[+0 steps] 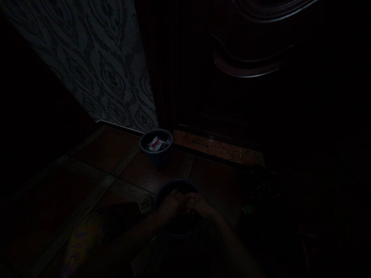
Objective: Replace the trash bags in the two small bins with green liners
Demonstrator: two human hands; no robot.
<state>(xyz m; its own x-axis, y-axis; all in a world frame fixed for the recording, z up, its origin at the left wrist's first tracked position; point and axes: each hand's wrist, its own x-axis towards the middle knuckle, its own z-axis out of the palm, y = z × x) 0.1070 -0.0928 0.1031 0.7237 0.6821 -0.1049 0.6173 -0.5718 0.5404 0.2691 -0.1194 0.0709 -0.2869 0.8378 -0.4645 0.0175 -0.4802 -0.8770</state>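
Observation:
In very dim light my left hand (173, 203) and my right hand (199, 204) meet above a dark round bucket with a bluish rim (177, 180). Both hands are closed, their fingers curled in towards each other over the opening. Whatever lies between the fingers is too dark to make out. Shadow also hides the inside of this bucket. Just left of its rim, a small pale greenish round thing (145, 203) shows faintly near my left wrist.
Beyond the hands, a second bucket (156, 157) holds white and red wrappers (158, 144). It stands by a dark wooden door (203, 88) and a patterned wall (113, 73). Tiles (101, 154) cover the floor. Yellow patterned cloth (82, 239) shows at lower left.

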